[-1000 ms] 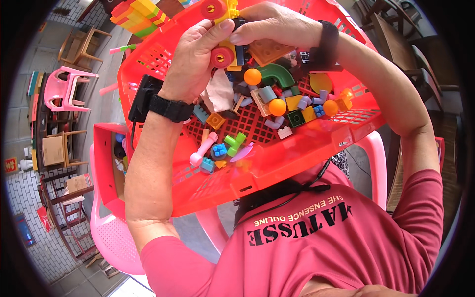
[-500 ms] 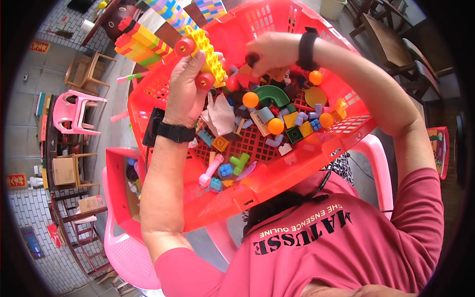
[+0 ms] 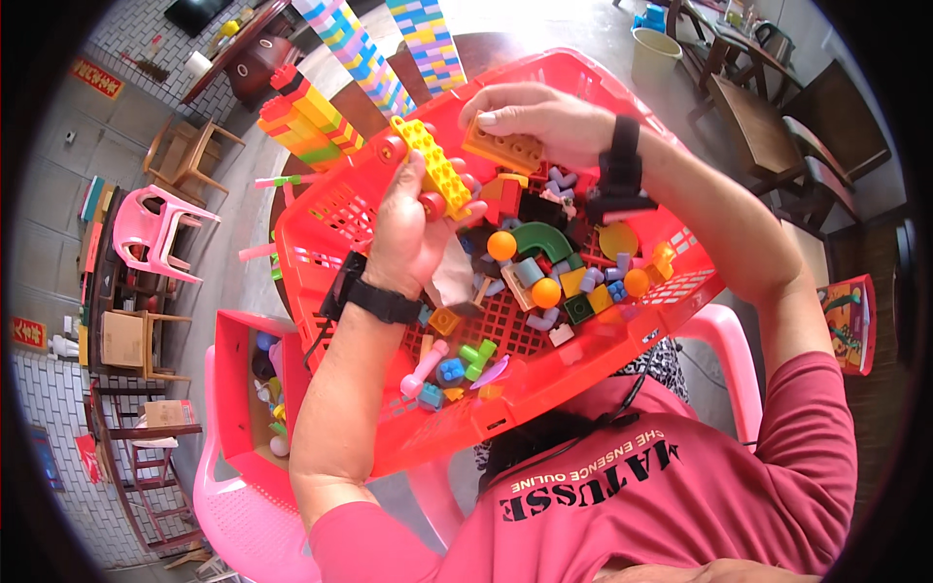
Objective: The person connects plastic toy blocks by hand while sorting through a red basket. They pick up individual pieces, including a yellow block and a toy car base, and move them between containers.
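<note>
Left hand (image 3: pixel 413 228): closed on yellow brick (image 3: pixel 434 167), frame centre; light, rigid, best gripped by the sides.
Right hand (image 3: pixel 539 121): closed on orange brick (image 3: pixel 503 148), over basket (image 3: pixel 330 219).

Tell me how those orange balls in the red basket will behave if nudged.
The orange balls look smooth and round, so they will probably roll readily. Loose bricks crowd them on the tilted red basket, which may stop them short. They look like light plastic, likely slippery to pinch.
</note>
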The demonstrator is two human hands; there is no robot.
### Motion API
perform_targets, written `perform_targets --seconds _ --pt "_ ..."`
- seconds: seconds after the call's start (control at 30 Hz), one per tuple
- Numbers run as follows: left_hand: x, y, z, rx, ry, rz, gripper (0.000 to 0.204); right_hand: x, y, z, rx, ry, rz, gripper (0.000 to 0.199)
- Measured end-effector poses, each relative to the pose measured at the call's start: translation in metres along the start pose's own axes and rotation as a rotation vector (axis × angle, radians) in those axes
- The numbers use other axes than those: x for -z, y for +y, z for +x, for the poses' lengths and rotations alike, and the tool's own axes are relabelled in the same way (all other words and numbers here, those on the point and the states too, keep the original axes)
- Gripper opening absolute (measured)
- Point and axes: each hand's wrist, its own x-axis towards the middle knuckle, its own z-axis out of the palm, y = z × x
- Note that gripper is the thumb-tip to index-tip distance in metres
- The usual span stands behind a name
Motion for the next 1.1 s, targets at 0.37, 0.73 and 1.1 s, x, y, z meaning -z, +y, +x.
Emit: perform_targets --seconds 0.37,0.73,1.1 --pt "-0.026 -0.006 -0.015 -0.152 0.038 0.134 0.043 -0.031 0.007 -0.001 0.083 0.200 -0.193 0.024" --pt "-0.034 -0.007 -0.023 -0.279 -0.047 0.204 0.034 -0.037 -0.012 -0.009 -0.024 0.206 -0.208 0.027" --pt "-0.032 0.004 -0.020 -0.433 -0.079 0.352 0.045 -0.046 -0.013 -0.013 0.177 0.170 -0.760 0.052"
